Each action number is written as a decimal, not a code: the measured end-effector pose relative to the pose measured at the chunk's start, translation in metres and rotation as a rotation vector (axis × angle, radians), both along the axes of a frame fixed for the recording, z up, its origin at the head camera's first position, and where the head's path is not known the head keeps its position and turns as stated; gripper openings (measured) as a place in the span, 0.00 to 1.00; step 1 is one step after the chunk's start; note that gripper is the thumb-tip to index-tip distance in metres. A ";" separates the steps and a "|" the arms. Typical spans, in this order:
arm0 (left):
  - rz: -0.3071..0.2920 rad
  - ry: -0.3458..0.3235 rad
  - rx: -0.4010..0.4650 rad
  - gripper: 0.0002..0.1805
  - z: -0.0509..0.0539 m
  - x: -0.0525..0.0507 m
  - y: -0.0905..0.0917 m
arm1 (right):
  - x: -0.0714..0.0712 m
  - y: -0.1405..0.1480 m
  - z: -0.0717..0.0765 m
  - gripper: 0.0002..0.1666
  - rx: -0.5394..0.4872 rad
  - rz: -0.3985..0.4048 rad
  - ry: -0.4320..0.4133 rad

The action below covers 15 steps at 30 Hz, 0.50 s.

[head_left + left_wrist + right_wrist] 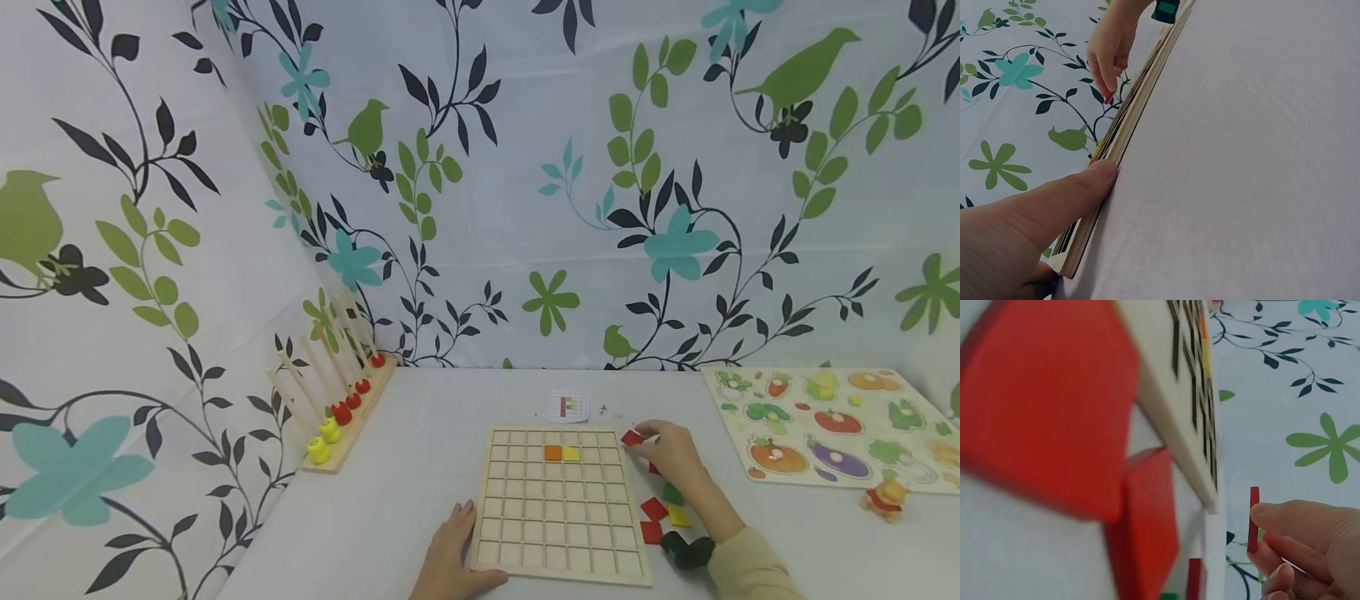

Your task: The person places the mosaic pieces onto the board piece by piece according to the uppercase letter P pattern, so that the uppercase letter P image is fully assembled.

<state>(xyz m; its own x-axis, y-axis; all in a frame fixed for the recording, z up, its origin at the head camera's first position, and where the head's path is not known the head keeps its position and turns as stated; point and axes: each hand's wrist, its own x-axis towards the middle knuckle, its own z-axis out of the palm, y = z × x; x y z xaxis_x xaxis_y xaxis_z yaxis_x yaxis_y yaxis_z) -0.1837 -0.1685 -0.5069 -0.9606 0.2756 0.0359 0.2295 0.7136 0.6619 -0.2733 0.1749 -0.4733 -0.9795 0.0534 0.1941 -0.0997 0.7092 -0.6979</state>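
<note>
A wooden grid board (566, 575) lies on the white table, with an orange tile (552, 452) and a yellow tile (571, 453) side by side in its second row. My left hand (457, 554) rests at the board's near left corner, fingers along the left side and thumb touching the near edge. Just off the board's far right corner, my right hand (670, 454) pinches a red tile (1254, 519) between thumb and fingers; in the right wrist view the tile is edge-on. Beneath and beside that arm lie loose red tiles (654, 508), a green tile (672, 493) and a yellow tile (679, 516).
A small printed card (568, 406) lies beyond the board. To the left stands a wooden peg rack (386, 383) with red and yellow beads. A vegetable puzzle board (810, 425) and a small bear figure (887, 500) are at the right. Patterned cloth hangs behind.
</note>
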 end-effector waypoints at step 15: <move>0.006 0.008 -0.007 0.55 0.002 0.001 0.000 | -0.002 -0.043 0.043 0.15 0.010 0.164 0.155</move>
<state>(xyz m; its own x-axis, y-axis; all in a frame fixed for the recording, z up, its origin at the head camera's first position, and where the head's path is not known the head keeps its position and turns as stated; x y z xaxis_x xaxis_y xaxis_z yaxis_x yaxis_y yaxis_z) -0.1828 -0.1684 -0.5046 -0.9618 0.2705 0.0417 0.2308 0.7195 0.6550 -0.2753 0.1316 -0.4298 -0.9332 -0.1069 0.3430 -0.3199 0.6817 -0.6579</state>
